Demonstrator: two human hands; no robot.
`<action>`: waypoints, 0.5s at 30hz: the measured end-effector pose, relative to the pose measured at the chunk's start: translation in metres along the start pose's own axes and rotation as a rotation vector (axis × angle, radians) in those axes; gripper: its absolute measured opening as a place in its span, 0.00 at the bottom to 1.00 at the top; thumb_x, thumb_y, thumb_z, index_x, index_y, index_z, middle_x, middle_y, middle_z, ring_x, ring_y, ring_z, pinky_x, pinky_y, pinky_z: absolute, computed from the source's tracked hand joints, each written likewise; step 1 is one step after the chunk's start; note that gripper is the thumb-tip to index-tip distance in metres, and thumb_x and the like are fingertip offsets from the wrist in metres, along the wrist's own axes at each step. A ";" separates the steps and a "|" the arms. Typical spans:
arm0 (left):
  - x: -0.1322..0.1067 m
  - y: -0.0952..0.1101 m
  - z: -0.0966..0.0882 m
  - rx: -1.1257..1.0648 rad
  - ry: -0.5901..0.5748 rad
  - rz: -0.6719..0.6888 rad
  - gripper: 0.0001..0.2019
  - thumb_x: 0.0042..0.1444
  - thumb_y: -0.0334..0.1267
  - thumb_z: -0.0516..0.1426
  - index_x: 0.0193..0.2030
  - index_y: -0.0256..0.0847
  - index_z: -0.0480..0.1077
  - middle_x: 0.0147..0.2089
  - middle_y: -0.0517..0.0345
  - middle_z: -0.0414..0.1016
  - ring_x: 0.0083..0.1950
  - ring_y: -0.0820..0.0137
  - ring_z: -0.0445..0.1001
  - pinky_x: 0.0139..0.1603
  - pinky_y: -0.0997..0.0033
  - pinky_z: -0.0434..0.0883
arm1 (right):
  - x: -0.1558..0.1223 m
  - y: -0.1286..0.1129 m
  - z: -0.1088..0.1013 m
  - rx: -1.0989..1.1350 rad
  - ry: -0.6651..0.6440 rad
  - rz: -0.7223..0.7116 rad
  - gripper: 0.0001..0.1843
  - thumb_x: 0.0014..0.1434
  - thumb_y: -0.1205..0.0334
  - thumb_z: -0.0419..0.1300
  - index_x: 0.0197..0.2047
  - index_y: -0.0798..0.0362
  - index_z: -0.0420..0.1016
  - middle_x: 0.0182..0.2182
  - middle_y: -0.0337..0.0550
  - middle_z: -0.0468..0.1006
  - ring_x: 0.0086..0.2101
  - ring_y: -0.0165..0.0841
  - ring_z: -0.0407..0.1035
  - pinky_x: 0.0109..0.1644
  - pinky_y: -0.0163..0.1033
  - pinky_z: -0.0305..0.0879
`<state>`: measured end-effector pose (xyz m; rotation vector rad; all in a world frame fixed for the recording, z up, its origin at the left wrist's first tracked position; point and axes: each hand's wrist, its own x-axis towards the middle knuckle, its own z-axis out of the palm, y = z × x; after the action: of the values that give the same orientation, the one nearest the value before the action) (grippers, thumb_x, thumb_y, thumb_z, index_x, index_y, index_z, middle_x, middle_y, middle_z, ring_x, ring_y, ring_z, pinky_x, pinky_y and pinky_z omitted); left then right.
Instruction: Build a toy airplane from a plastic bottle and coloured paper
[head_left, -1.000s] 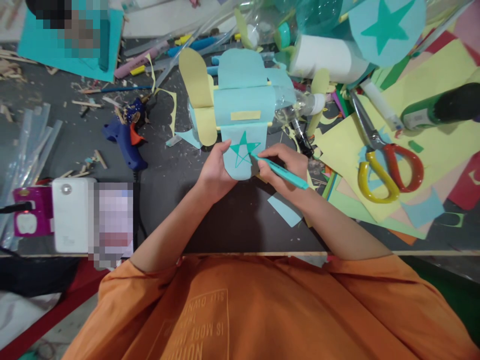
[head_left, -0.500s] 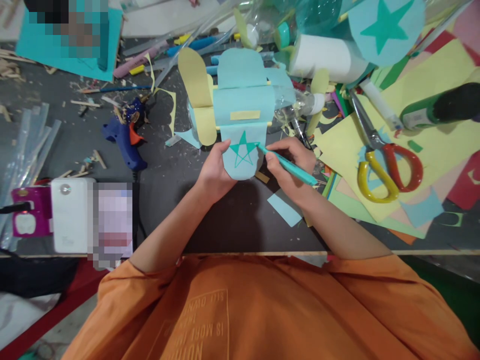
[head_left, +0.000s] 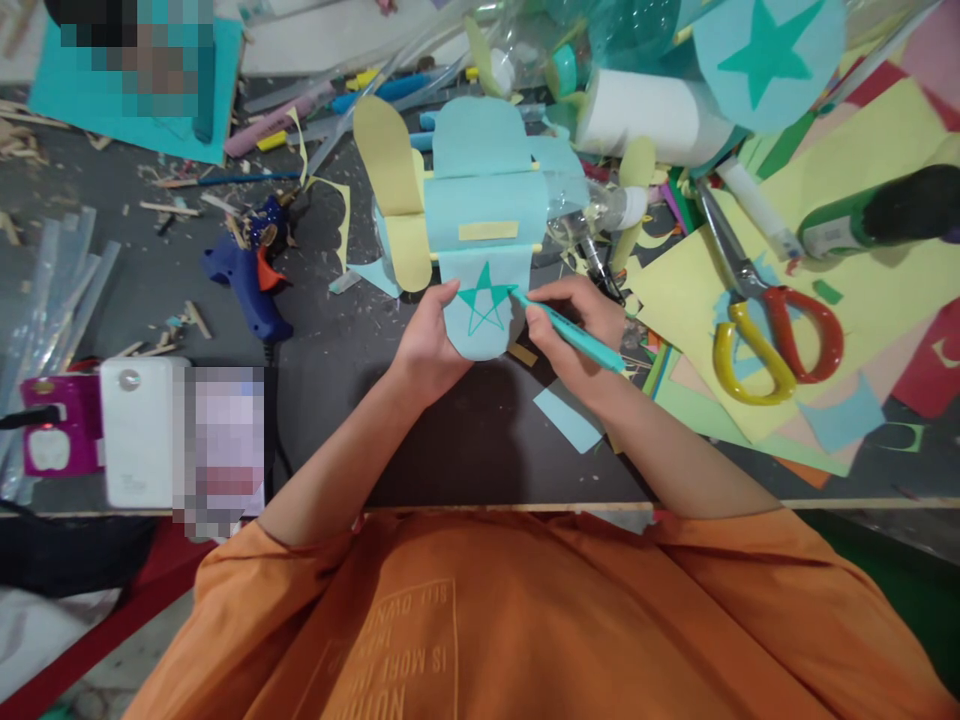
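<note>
A toy plane (head_left: 486, 205) made of light blue paper over a clear bottle lies in front of me, with a yellow paper propeller (head_left: 406, 213) at its left end. On its near wing is a green star outline (head_left: 484, 298), its upper parts coloured in and its middle and lower points still blue. My left hand (head_left: 435, 340) grips the near wing's left edge, thumb on top and fingers hidden beneath. My right hand (head_left: 574, 320) holds a turquoise marker (head_left: 577, 335), its tip at the star's right point.
At left lie a blue glue gun (head_left: 251, 270), clear glue sticks (head_left: 52, 330) and a white power bank (head_left: 141, 430). On the right, scissors (head_left: 765, 310) and a green bottle (head_left: 877, 215) rest on coloured paper (head_left: 679, 280). A white roll (head_left: 652, 115) lies behind the plane.
The marker and my right hand have shifted very slightly left along the star's right point. My left hand keeps its hold on the wing.
</note>
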<state>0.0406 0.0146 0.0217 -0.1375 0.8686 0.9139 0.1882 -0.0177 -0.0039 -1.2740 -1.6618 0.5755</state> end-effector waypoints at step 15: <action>0.000 0.000 0.000 0.004 -0.016 -0.001 0.21 0.65 0.37 0.40 0.54 0.32 0.69 0.40 0.52 0.81 0.58 0.67 0.72 0.63 0.69 0.64 | 0.001 -0.002 -0.001 -0.006 -0.002 0.008 0.05 0.58 0.60 0.58 0.35 0.51 0.72 0.29 0.37 0.76 0.27 0.28 0.68 0.30 0.36 0.66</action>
<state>0.0408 0.0153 0.0218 -0.1274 0.8556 0.9108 0.1880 -0.0172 -0.0016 -1.2851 -1.6623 0.5773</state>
